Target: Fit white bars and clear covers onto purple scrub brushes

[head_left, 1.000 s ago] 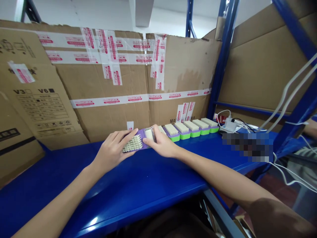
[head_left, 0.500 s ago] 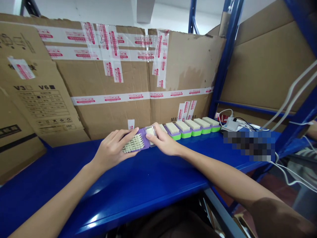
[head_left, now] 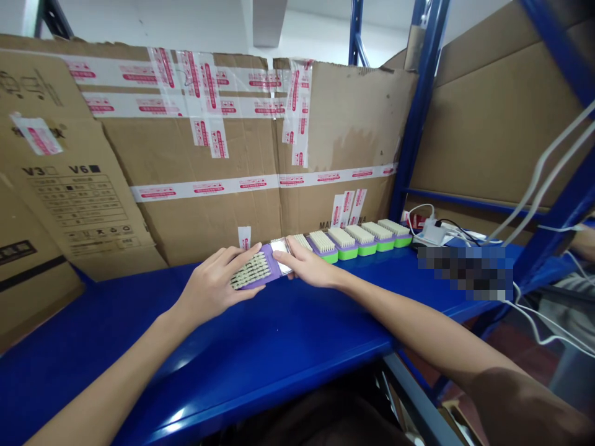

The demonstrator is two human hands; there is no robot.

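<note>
My left hand (head_left: 214, 277) is closed around a purple scrubbing brush (head_left: 273, 267) with pale bristles, held tilted above the blue shelf. The bristle side faces up toward me. Pressed against the brush's right end is a small flat rectangular piece (head_left: 281, 249), white in the middle with a clear-looking edge. My right hand (head_left: 310, 263) grips that piece, thumb on its face and fingers behind. I cannot tell whether the piece is attached to the brush. Just beyond my right hand, a row of similar brushes (head_left: 343, 239) with purple-and-green bodies stands bristles up.
The blue shelf (head_left: 279, 347) runs beneath my hands. Taped cardboard (head_left: 223, 167) walls its back, and a blue post (head_left: 416, 124) rises at right. A white charger (head_left: 433, 232) with cables lies at the right end, near a blurred-out patch. Part of another person's hand (head_left: 583, 241) shows at the far right.
The view has shifted slightly. Both hands keep their hold, and the white face of the small piece looks brighter and tilted a little differently.
</note>
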